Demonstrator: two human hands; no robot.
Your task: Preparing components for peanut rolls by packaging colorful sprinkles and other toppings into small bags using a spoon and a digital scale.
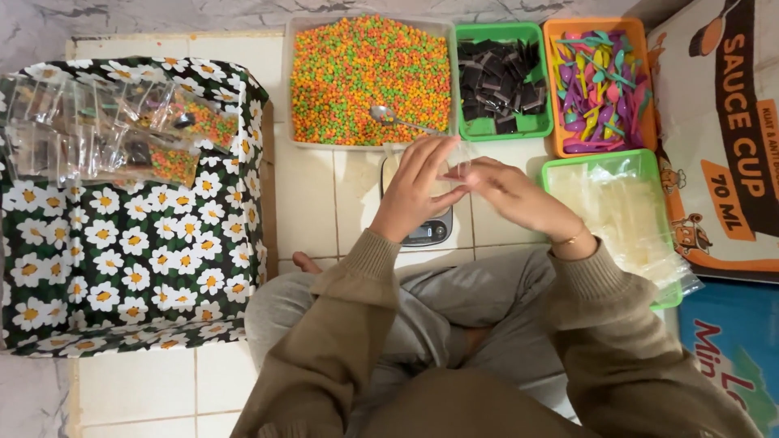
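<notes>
Seated cross-legged on the tiled floor [312, 203], the person holds a small clear bag [457, 166] up between both hands, just over a small scale [428, 229] that lies directly in front of the knees. The left hand [418, 188] has its fingers pinched on the bag's left edge; the right hand [507, 191] is pinched on the right edge, so the two seem to be pulling the mouth apart. Holding it over the scale keeps it close to where it would be weighed.

Everything sits within arm's reach in an arc. Far and centre, a grey tray [290, 81] is heaped with orange, green and yellow pellets, and a metal spoon [398, 119] rests in them at the near edge, handy to the hands. To its right, a green basket [535, 127] holds small black packets, and an orange basket [554, 97] holds pink, purple, yellow and teal plastic spoons. Near right, a second green basket [560, 165] carries a stack of empty clear bags.

On the left, a box [130, 268] covered in dark cloth with white daisies bears filled bags [122, 130], each showing pellets and a black packet. At far right lies a white and orange carton [722, 146] with bold lettering, and nearer, a blue one [730, 349].
</notes>
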